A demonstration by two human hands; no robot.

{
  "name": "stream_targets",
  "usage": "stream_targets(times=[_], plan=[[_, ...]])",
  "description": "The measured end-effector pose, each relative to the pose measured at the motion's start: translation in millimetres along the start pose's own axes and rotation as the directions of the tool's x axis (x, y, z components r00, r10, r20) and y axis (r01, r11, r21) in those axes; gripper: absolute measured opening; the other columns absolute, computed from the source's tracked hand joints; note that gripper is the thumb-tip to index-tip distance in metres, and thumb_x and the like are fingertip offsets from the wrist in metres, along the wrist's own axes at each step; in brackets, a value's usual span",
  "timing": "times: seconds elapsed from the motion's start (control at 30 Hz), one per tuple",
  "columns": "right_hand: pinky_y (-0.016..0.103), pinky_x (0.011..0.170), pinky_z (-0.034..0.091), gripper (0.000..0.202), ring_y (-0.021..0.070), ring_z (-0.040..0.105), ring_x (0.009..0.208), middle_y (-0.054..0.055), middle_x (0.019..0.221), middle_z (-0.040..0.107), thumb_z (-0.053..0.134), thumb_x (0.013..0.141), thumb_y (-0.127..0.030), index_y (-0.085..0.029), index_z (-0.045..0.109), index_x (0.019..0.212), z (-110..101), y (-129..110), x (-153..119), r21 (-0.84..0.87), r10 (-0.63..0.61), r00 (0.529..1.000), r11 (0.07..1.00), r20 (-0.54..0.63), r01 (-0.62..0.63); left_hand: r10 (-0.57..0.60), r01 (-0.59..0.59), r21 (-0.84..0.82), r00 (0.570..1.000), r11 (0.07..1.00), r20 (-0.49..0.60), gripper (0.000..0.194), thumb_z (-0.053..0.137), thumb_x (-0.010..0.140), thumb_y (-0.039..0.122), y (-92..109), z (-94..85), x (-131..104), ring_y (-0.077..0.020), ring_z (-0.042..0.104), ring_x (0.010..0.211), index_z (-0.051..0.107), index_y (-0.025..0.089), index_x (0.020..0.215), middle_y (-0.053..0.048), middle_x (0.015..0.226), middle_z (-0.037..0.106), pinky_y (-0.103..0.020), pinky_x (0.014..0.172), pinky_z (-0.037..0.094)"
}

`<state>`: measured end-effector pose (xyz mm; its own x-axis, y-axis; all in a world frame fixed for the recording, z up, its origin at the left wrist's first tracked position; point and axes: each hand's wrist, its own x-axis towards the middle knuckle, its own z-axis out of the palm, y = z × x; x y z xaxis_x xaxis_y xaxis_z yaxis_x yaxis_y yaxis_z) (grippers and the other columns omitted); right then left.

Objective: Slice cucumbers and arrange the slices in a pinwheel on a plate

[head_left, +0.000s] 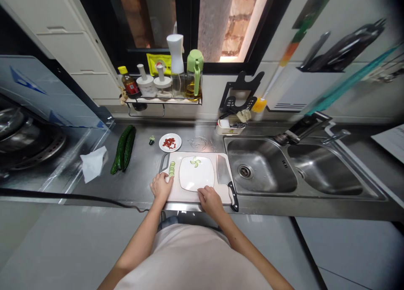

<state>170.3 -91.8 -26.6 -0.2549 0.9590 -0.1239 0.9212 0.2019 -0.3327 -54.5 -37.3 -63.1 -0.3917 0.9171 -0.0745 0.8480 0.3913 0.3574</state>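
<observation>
A white squarish plate (192, 178) with several green cucumber slices (195, 161) near its far side rests on a pale cutting board (176, 195). Left of the plate, a row of cucumber slices (171, 168) lies on the board. My left hand (161, 187) is at the near end of that row, fingers bent; whether it grips a slice is too small to tell. At the plate's near right edge is my right hand (210, 199), its fingers drawn together close to the rim; what they hold, if anything, is unclear. A knife (224, 172) with a black handle lies at the board's right.
Two whole cucumbers (123, 149) and a white tissue (94, 163) lie to the left. A small plate of red pieces (170, 142) sits behind the board. To the right is a double sink (261, 166). Bottles stand on a rack (164, 100) under the window.
</observation>
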Motion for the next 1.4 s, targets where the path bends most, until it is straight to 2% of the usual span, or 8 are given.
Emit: stream_targets(times=[0.23, 0.63, 0.83, 0.97, 1.07, 1.17, 1.3, 1.4], plan=[[0.025, 0.071, 0.032, 0.026, 0.0158, 0.051, 0.087, 0.003, 0.090, 0.059, 0.039, 0.097, -0.026, -0.023, 0.065, 0.100, -0.8, -1.0, -0.5, 0.010, 0.003, 1.000, 1.000, 0.003, -0.003, 0.004, -0.004, -0.025, 1.000, 1.000, -0.001, 0.027, 0.054, 0.083, 0.044, 0.5, 4.4, -0.2, -0.0283, 0.055, 0.099, 0.065, 0.023, 0.095, -0.009, 0.101, 0.063, -0.039, 0.082, 0.037], [0.024, 0.071, 0.033, 0.027, 0.0157, 0.051, 0.089, 0.003, 0.091, 0.060, 0.039, 0.097, -0.027, -0.024, 0.065, 0.101, -2.3, -3.1, -0.4, 0.020, 0.019, 1.000, 1.000, 0.020, -0.019, 0.035, -0.040, -0.084, 0.997, 0.996, -0.065, 0.016, 0.055, 0.083, 0.034, 3.2, 8.3, -3.0, -0.0244, 0.056, 0.095, 0.062, 0.022, 0.091, -0.007, 0.099, 0.063, -0.033, 0.078, 0.039], [0.024, 0.073, 0.033, 0.026, 0.0161, 0.051, 0.090, 0.004, 0.091, 0.060, 0.039, 0.097, -0.027, -0.023, 0.064, 0.102, -1.4, -2.4, -0.2, 0.025, 0.010, 1.000, 1.000, 0.010, -0.010, 0.063, -0.080, -0.187, 0.994, 0.979, -0.092, 0.008, 0.055, 0.082, 0.027, 2.9, 13.1, -1.1, -0.0214, 0.057, 0.091, 0.060, 0.021, 0.084, -0.005, 0.093, 0.065, -0.030, 0.078, 0.040], [0.024, 0.074, 0.034, 0.026, 0.0162, 0.051, 0.090, 0.004, 0.091, 0.060, 0.039, 0.097, -0.026, -0.024, 0.064, 0.103, -0.8, -1.4, 0.9, 0.040, 0.008, 1.000, 0.999, 0.007, -0.009, 0.002, -0.021, -0.341, 0.998, 0.940, -0.058, 0.008, 0.055, 0.079, 0.026, 0.7, 15.2, 2.9, -0.0167, 0.057, 0.076, 0.060, 0.021, 0.083, -0.001, 0.080, 0.065, -0.026, 0.071, 0.040], [0.024, 0.075, 0.035, 0.026, 0.0163, 0.052, 0.091, 0.004, 0.092, 0.060, 0.039, 0.097, -0.026, -0.023, 0.064, 0.103, -0.5, -1.2, 1.4, 0.050, 0.007, 1.000, 0.999, 0.000, -0.007, -0.064, 0.047, -0.497, 0.998, 0.867, -0.017, 0.013, 0.058, 0.076, 0.030, -1.5, 16.5, 7.5, -0.0128, 0.054, 0.065, 0.061, 0.020, 0.084, 0.001, 0.073, 0.063, -0.024, 0.065, 0.041], [0.025, 0.075, 0.036, 0.027, 0.0167, 0.052, 0.090, 0.004, 0.091, 0.061, 0.039, 0.096, -0.027, -0.023, 0.065, 0.103, 0.8, -1.2, 1.0, 0.067, 0.002, 1.000, 0.998, -0.017, -0.001, -0.088, 0.063, -0.658, 0.996, 0.750, -0.004, 0.019, 0.063, 0.072, 0.034, -1.1, 17.5, 10.6, -0.0105, 0.052, 0.062, 0.060, 0.018, 0.081, 0.001, 0.073, 0.061, -0.022, 0.064, 0.042], [0.026, 0.074, 0.038, 0.026, 0.0174, 0.054, 0.088, 0.005, 0.089, 0.062, 0.040, 0.095, -0.025, -0.023, 0.065, 0.102, 3.1, -0.2, 0.6, 0.137, -0.003, 0.998, 0.990, -0.069, 0.013, -0.072, 0.079, -0.861, 0.996, 0.503, 0.049, 0.029, 0.071, 0.063, 0.038, 8.2, 13.8, 7.4, -0.0089, 0.051, 0.060, 0.057, 0.016, 0.077, 0.002, 0.069, 0.058, -0.021, 0.062, 0.042], [0.027, 0.076, 0.040, 0.026, 0.0183, 0.056, 0.087, 0.006, 0.089, 0.063, 0.040, 0.094, -0.025, -0.022, 0.065, 0.102, 1.2, 1.7, 3.0, 0.223, -0.002, 0.992, 0.974, -0.126, 0.030, -0.061, 0.141, -0.927, 0.990, 0.347, 0.128, 0.035, 0.076, 0.056, 0.037, 21.1, 4.9, 0.0, -0.0087, 0.052, 0.060, 0.056, 0.016, 0.075, 0.002, 0.067, 0.057, -0.021, 0.062, 0.041]])
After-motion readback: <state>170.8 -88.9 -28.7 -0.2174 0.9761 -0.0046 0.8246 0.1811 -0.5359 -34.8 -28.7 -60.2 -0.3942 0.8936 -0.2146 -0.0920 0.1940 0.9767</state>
